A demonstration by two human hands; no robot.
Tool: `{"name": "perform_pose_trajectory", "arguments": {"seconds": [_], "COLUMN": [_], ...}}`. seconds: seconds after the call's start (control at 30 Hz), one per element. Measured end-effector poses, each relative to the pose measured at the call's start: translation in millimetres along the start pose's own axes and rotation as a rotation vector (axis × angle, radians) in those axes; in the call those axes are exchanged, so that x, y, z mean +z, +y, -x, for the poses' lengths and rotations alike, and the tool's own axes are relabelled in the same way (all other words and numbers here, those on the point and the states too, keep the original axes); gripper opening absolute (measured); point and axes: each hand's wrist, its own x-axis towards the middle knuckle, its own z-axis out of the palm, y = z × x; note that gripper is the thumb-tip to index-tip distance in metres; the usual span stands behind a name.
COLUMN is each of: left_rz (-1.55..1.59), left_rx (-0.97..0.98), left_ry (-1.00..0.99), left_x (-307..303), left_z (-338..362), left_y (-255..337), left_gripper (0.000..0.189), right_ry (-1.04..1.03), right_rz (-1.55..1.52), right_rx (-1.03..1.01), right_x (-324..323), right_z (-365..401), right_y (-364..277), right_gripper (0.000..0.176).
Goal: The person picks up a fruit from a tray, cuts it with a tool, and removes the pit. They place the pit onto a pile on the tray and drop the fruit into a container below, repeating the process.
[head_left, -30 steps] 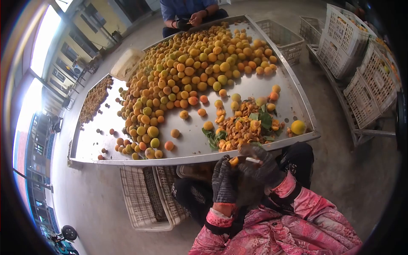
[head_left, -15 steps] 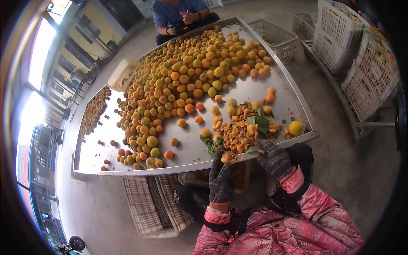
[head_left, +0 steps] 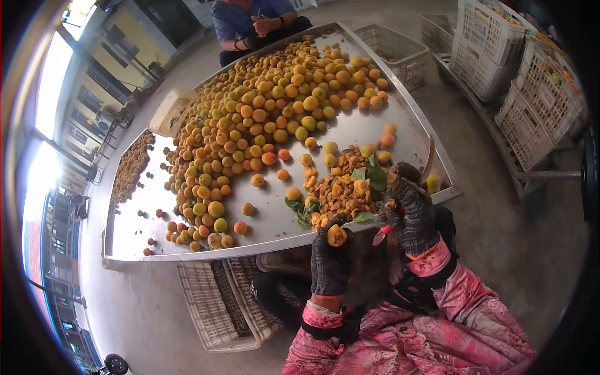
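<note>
My left hand [head_left: 330, 262], in a dark knit glove, is closed around a cut orange-yellow apricot [head_left: 336, 235] just off the table's near edge. My right hand [head_left: 412, 209], gloved alike, is closed to its right. From its upper side sticks a slim, curved brownish tool [head_left: 429, 156], perhaps a knife; a red piece [head_left: 383, 231] with a pale tip shows below its fingers. Whether both belong to one tool is hidden. Between and beyond my hands lies a heap of apricot pieces [head_left: 340, 195] with green leaves [head_left: 377, 178]. A yellow fruit [head_left: 432, 182] sits partly hidden behind the right hand.
Whole apricots [head_left: 250, 119] spread over the metal table [head_left: 275, 219], which has a raised rim. A person [head_left: 253, 25] sits across it. Plastic crates [head_left: 222, 306] stand under the near edge; loaded crates [head_left: 481, 62] stack on a cart at right.
My right hand has lifted and turned upright, and the curved tool and red piece now show. The left hand has turned, bringing the cut apricot into fuller sight. The view has shifted slightly.
</note>
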Motion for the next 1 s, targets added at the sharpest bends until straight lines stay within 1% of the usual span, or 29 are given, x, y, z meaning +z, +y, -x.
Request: {"name": "perform_pose_trajectory", "arguments": {"seconds": [0.03,0.07,0.1,0.13,0.17,0.2,0.23,0.3,0.33,0.37,0.4,0.47,0.5,0.53,0.6,0.63,0.7,0.73,0.8,0.83,0.9,0.93,1.0], "left_rz": [0.002,0.385,0.767,0.766,0.147,-0.47,-0.467,0.253,0.254,0.313,0.373,0.358,0.344,0.344,0.269,0.268,0.313,0.313,0.328,0.329,0.317,0.317,-0.413], "left_rx": [-0.005,-0.227,-0.452,-0.46,-0.097,0.27,0.264,-0.406,-0.411,-0.514,-0.617,-0.614,-0.605,-0.608,-0.616,-0.618,-0.695,-0.697,-0.621,-0.624,-0.563,-0.565,-0.133], "left_ry": [-0.004,0.039,0.085,0.084,0.131,0.16,0.154,0.161,0.159,0.157,0.155,0.135,0.114,0.114,0.166,0.167,0.142,0.143,0.183,0.184,0.162,0.162,-0.112], "left_x": [1,1,1,5,13,18,19,24,25,25,25,27,28,31,38,39,38,38,36,35,33,32,31], "left_z": [-1,-2,-3,-1,4,8,10,12,12,12,13,15,15,16,19,19,19,19,17,18,19,21,27], "left_y": [-1,-3,-6,-14,-22,-27,-28,-9,-5,-2,-2,-5,-5,-3,4,5,6,2,-11,-14,-16,-14,-11], "left_gripper": [0.04,0.032,0.026,0.026,0.026,0.032,0.032,0.046,0.046,0.044,0.043,0.043,0.044,0.044,0.041,0.041,0.038,0.038,0.036,0.036,0.032,0.032,0.033], "right_ry": [-0.075,-0.07,-0.093,-0.115,-0.137,-0.158,-0.179,-0.22,-0.243,-0.156,-0.152,-0.147,-0.19,-0.188,-0.133,-0.131,-0.179,-0.179,-0.166,-0.164,-0.122,-0.121,-0.185], "right_rz": [0.289,0.292,0.176,0.06,-0.056,-0.171,-0.284,-0.514,-0.63,-0.546,-0.545,-0.5,-0.475,-0.474,0.019,0.018,-0.27,-0.269,-0.123,-0.122,-0.031,-0.031,0.011], "right_rx": [-0.221,-0.22,-0.191,-0.161,-0.132,-0.104,-0.076,-0.021,0.007,-0.023,-0.022,-0.01,-0.046,-0.045,-0.259,-0.257,-0.086,-0.084,-0.097,-0.095,-0.014,-0.013,0.02], "right_x": [-9,-11,-10,-9,-6,-3,1,8,12,15,13,9,6,2,-4,-5,-4,-6,-12,-13,-11,-6,4], "right_z": [-9,-8,-6,-3,0,4,8,14,15,16,15,15,15,15,15,16,20,20,22,22,22,21,14], "right_y": [10,8,4,-1,-7,-13,-19,-27,-27,-23,-20,-13,-8,-2,4,3,-4,-2,4,4,1,-2,-8], "right_gripper": [0.036,0.036,0.036,0.035,0.034,0.033,0.032,0.03,0.03,0.031,0.031,0.03,0.031,0.031,0.03,0.03,0.027,0.027,0.025,0.025,0.027,0.027,0.027]}}
